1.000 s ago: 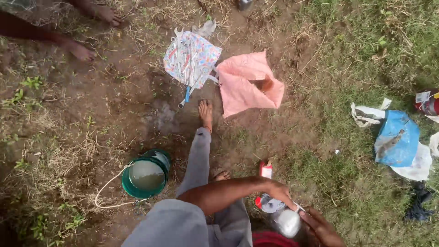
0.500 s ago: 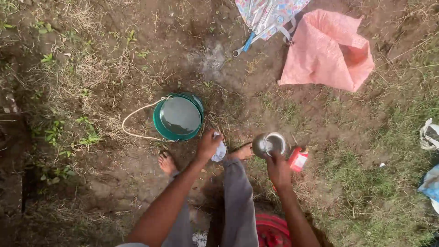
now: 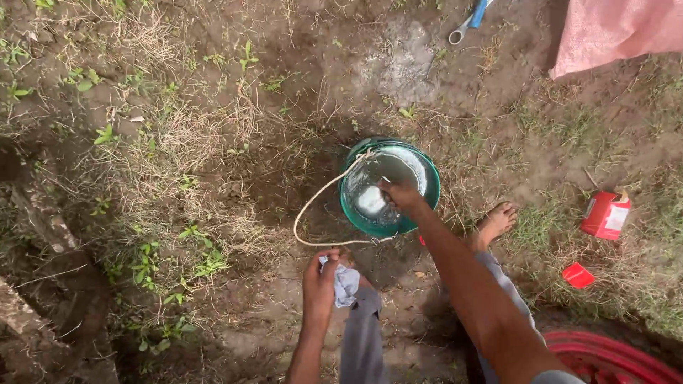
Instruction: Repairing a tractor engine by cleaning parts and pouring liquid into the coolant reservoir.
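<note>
My right hand has moved over to the green bucket since half a second ago and let go of the metal cup; its fingers now dip inside the rim, and I cannot tell whether they close on anything. The arm reaches out nearly straight. My left hand, just below the bucket, stays clenched on a pale cloth. A red carton lies well right of the bucket.

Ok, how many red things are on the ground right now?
3: a red carton on the grass at right, a small red lid below it, and a red rim at bottom right, partly cut off.
</note>
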